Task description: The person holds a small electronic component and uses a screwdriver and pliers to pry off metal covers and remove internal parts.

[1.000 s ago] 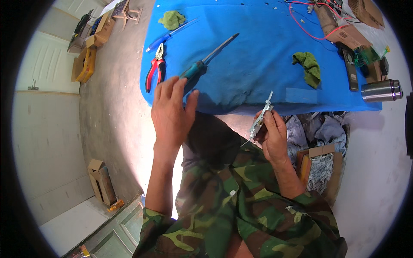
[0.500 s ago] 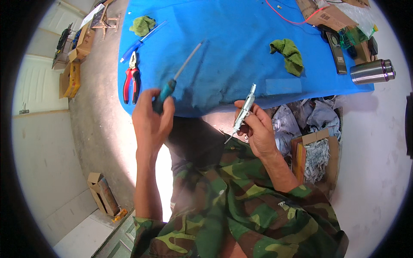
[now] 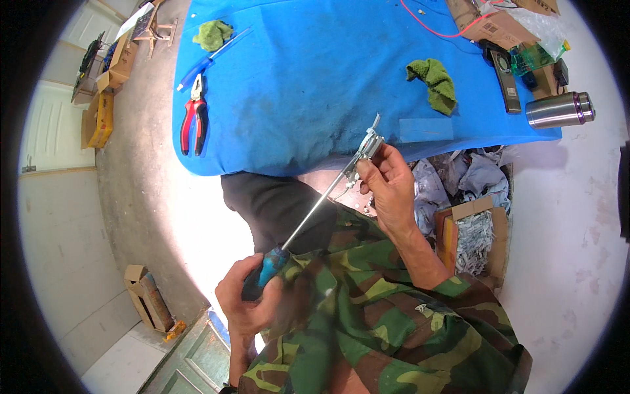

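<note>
My left hand (image 3: 246,308) grips the blue-handled long-shaft screwdriver (image 3: 289,240), its tip at the small grey metal part (image 3: 367,146) pinched in my right hand (image 3: 388,186) off the blue-covered surface's (image 3: 295,92) near edge; seating it needs steadiness.

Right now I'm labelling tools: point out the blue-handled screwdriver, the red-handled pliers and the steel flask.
blue-handled screwdriver (image 3: 266,274), head view, on its handle
red-handled pliers (image 3: 193,118), head view, on the grips
steel flask (image 3: 558,110), head view, on its body

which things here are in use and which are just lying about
In use: screwdriver in the left hand; small metal part in the right hand.

Lying about: pliers, green rag, steel flask, cardboard boxes.
</note>
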The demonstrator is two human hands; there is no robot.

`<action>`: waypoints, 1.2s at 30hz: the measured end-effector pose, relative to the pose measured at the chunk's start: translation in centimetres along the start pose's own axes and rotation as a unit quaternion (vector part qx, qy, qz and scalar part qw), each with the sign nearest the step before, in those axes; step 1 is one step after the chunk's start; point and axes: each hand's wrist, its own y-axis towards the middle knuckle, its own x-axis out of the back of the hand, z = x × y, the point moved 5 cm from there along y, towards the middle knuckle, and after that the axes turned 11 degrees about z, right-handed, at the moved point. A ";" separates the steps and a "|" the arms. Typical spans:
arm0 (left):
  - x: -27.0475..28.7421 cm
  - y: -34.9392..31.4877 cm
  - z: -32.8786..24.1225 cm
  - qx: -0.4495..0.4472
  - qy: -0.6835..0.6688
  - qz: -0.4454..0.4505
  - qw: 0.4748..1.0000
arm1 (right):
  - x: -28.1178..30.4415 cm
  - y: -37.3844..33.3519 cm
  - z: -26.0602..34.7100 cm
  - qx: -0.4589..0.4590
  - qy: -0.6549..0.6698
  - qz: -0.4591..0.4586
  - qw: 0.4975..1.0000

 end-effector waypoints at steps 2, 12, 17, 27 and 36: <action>-0.2 -0.1 0.2 0.006 0.008 0.022 1.000 | -0.3 0.0 0.0 0.008 -0.002 -0.001 1.000; -1.2 0.1 1.3 0.073 0.006 0.079 0.994 | 0.3 -0.6 -1.2 0.024 -0.039 -0.030 0.998; -1.6 0.2 2.2 0.081 -0.010 0.080 0.994 | 0.6 -0.4 -1.4 0.022 -0.055 -0.040 0.997; -1.7 1.3 2.8 0.123 -0.057 0.095 0.986 | 0.5 0.0 -1.5 0.033 -0.062 -0.038 0.997; -2.0 2.2 3.0 0.152 -0.085 0.117 0.978 | 0.4 0.3 -1.2 0.020 -0.063 -0.039 0.997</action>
